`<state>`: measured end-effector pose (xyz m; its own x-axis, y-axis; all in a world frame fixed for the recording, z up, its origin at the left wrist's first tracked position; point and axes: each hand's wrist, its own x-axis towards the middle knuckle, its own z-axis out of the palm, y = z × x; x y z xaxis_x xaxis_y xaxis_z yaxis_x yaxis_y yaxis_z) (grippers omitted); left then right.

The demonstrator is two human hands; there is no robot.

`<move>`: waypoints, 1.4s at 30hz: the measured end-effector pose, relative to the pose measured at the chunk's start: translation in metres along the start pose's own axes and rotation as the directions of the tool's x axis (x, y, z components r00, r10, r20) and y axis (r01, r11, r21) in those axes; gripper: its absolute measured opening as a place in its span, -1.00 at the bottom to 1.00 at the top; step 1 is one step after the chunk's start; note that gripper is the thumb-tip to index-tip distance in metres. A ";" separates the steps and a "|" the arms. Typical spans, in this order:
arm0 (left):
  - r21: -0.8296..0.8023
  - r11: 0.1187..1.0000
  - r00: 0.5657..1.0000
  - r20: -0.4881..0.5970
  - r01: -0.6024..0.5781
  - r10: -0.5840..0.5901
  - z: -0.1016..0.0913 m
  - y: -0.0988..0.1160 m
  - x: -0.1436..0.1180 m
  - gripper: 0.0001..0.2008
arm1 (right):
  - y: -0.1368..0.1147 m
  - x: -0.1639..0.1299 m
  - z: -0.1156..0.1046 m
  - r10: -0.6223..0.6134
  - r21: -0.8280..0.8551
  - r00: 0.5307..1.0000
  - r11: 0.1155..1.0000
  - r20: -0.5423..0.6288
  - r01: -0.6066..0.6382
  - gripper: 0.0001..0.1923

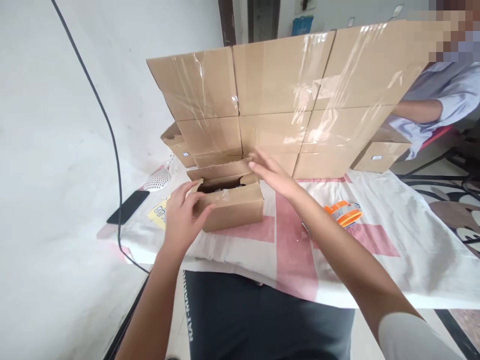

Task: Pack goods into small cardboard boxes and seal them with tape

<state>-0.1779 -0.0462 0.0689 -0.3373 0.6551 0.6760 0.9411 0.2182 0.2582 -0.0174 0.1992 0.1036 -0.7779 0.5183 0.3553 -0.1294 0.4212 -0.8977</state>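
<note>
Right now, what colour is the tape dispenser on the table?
Orange, with a clear tape roll; the tape dispenser shows best in the head view.

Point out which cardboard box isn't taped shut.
The small box nearest the person, between the left hand and right hand: its flaps stand open, while the stacked boxes behind are taped.
</note>
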 end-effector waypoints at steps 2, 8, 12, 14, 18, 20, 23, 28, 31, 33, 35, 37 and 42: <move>0.047 0.999 0.995 0.099 -0.009 0.005 0.012 -0.003 0.001 -0.30 | 0.016 0.016 0.025 -0.007 0.074 1.000 0.997 -0.009 0.008 -0.49; 0.188 0.975 0.958 0.278 -0.121 0.065 0.021 -0.005 -0.004 -0.26 | 0.047 -0.004 0.040 -0.083 0.065 0.994 0.994 -0.077 0.088 -0.59; 0.225 0.968 0.907 0.422 -0.111 0.006 0.014 0.002 0.001 -0.38 | 0.034 -0.026 0.039 -0.065 0.011 0.987 0.998 -0.147 0.067 -0.66; 0.259 0.960 0.889 0.456 -0.103 -0.027 0.014 0.007 0.005 -0.40 | 0.026 -0.059 0.030 -0.112 -0.061 0.967 0.993 -0.228 0.101 -0.68; 0.306 0.946 0.902 0.431 -0.107 -0.037 0.025 0.012 0.014 -0.33 | 0.027 -0.162 -0.013 -0.176 -0.303 0.812 0.953 -0.557 -0.002 -0.77; 0.321 0.940 0.919 0.394 -0.119 -0.018 0.031 0.011 0.018 -0.30 | 0.039 -0.206 -0.041 -0.090 -0.298 0.668 0.933 -0.738 -0.203 -0.78; 0.324 0.937 0.941 0.337 -0.127 0.012 0.032 0.018 0.021 -0.37 | 0.063 -0.233 -0.078 0.124 -0.163 0.558 0.885 -0.821 -0.437 -0.68; 0.064 0.993 0.994 0.058 -0.100 0.096 0.043 0.090 0.011 -0.70 | 0.082 -0.215 -0.096 0.147 -0.256 0.732 0.876 -0.665 -0.409 -0.65; -0.382 0.917 0.904 0.344 -0.113 0.254 0.085 0.153 0.001 -0.80 | 0.085 -0.206 -0.090 0.142 -0.272 0.788 0.890 -0.599 -0.367 -0.60; -0.522 0.847 0.822 0.524 0.101 0.225 0.120 0.182 -0.002 -0.72 | 0.087 -0.204 -0.086 0.153 -0.256 0.781 0.892 -0.605 -0.373 -0.58; -0.489 0.805 0.753 0.653 0.335 0.083 0.149 0.194 -0.003 -0.53 | 0.088 -0.203 -0.084 0.144 -0.255 0.762 0.890 -0.631 -0.379 -0.57; -0.438 0.738 0.660 0.751 0.513 -0.013 0.164 0.192 -0.003 -0.39 | 0.087 -0.202 -0.085 0.107 -0.268 0.732 0.887 -0.673 -0.376 -0.56; -0.507 0.452 0.520 0.848 0.734 0.105 0.164 0.182 -0.008 -0.59 | 0.074 -0.184 -0.092 -0.083 -0.346 0.621 0.884 -0.780 -0.316 -0.55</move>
<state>-0.0008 0.1071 -0.0025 -0.0578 0.9768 -0.2061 0.1671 0.2130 0.9627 0.1728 0.2034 -0.0048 0.0073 0.8671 0.4981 0.3440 0.4655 -0.8155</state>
